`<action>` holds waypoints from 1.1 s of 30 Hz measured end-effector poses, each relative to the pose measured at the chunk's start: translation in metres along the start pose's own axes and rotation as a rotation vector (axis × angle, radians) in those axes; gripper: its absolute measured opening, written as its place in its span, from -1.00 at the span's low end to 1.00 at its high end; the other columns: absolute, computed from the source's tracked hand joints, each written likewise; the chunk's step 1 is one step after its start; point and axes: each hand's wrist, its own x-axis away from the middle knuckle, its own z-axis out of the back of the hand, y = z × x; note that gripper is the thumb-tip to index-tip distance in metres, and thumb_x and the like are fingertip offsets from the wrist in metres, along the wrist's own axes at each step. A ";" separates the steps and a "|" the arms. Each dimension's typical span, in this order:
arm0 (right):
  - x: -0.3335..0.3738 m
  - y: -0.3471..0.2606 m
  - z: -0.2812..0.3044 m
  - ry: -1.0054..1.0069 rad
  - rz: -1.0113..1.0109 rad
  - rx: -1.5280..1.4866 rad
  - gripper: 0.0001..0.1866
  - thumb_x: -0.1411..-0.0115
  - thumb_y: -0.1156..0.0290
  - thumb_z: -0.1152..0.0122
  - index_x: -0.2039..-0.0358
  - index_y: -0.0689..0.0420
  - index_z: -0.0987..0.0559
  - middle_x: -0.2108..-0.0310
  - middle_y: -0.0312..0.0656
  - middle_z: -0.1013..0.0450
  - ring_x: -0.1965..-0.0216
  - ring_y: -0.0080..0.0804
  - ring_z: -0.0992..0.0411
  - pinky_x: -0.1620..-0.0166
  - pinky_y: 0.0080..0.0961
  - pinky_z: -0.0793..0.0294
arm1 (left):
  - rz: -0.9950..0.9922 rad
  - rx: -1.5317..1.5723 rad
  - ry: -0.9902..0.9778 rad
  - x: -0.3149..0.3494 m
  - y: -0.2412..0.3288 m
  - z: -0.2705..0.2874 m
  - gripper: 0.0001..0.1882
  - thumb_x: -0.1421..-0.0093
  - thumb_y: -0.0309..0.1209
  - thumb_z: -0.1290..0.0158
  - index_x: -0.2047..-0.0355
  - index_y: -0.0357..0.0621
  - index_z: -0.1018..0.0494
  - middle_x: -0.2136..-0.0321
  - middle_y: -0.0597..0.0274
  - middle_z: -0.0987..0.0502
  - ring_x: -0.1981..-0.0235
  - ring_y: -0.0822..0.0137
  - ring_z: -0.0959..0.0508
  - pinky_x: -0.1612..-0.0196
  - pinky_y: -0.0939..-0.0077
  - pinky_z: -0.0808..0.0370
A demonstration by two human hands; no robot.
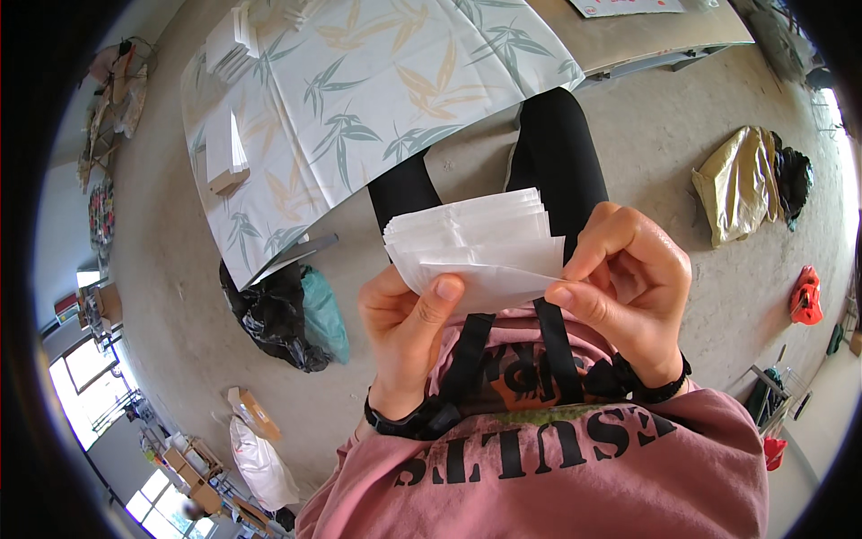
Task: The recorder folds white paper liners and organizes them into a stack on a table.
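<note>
A fanned stack of thin white paper pieces (467, 223), perhaps small paper bags or envelopes, is held in front of my body above my lap. My left hand (400, 328) grips its near left side, with the thumb on top and the fingers underneath, mostly hidden. My right hand (633, 283) pinches the near right corner of the nearest paper (503, 286) between thumb and forefinger. That paper's near edge is lifted and slightly bent away from the others. Whether the pieces are single sheets or folded pockets, I cannot tell.
Ahead stands a table with a leaf-patterned cloth (359, 81). On it are a white stack with a brown cardboard piece (229, 181) and another white stack (232, 43). Black and teal plastic bags (278, 319) lie on the floor left; a tan sack (741, 184) lies right.
</note>
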 end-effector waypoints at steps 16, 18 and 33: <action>-0.006 -0.009 0.004 -0.023 -0.021 -0.010 -0.68 0.07 0.46 -0.47 0.40 0.20 -0.46 0.70 -0.48 -0.21 0.67 -0.81 -0.03 0.58 -0.75 0.08 | 0.020 0.070 -0.028 0.000 0.000 0.004 -0.73 -0.20 -0.36 -0.13 0.20 -0.35 -0.53 0.26 0.16 -0.58 0.23 0.41 -0.52 0.10 0.48 -0.42; -0.005 -0.008 0.003 -0.058 -0.021 0.073 -0.77 0.05 0.55 -0.43 0.46 0.20 -0.49 0.71 -0.48 -0.25 0.69 -0.83 -0.03 0.60 -0.74 0.05 | 0.013 0.057 -0.020 0.000 -0.001 0.003 -0.73 -0.21 -0.35 -0.12 0.21 -0.35 -0.53 0.26 0.16 -0.58 0.23 0.41 -0.52 0.10 0.48 -0.43; -0.005 -0.013 0.007 0.019 -0.106 -0.046 -0.60 0.11 0.39 -0.52 0.40 0.22 -0.43 0.73 -0.48 -0.18 0.69 -0.84 -0.04 0.58 -0.73 0.12 | 0.033 0.071 -0.049 0.000 -0.003 0.011 -0.83 -0.17 -0.41 -0.14 0.25 -0.22 -0.54 0.20 0.15 -0.57 0.16 0.31 -0.56 0.04 0.33 -0.49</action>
